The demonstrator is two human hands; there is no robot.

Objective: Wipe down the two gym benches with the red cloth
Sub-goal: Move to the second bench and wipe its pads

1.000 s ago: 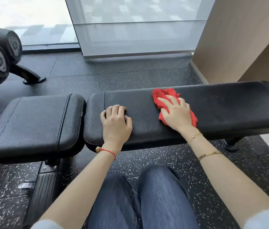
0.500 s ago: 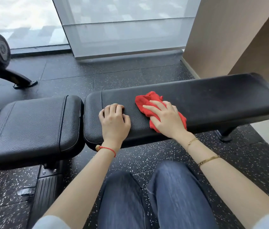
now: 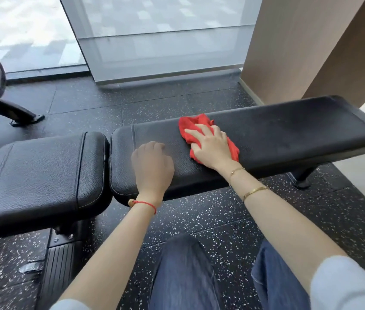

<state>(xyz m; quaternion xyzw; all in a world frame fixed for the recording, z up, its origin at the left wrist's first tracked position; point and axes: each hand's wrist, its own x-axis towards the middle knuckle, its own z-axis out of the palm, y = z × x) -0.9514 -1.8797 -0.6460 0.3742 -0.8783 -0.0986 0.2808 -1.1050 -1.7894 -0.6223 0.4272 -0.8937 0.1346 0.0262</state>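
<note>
We see the right hand (image 3: 210, 146) pressed flat, fingers spread, on the red cloth (image 3: 196, 127) at the middle of the frame, on the long bench pad (image 3: 289, 133). To the cloth's right the pad lies bare out to its rounded end. The left hand (image 3: 152, 166) rests loosely curled, grasping nothing, near the narrow gap beside the seat pad (image 3: 36, 173).

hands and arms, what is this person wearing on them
The left hand has a thin red string bracelet at the wrist. The right hand has two slim gold bracelets on the wrist and forearm. Pale blue sleeves are pushed up; no gloves.
</note>
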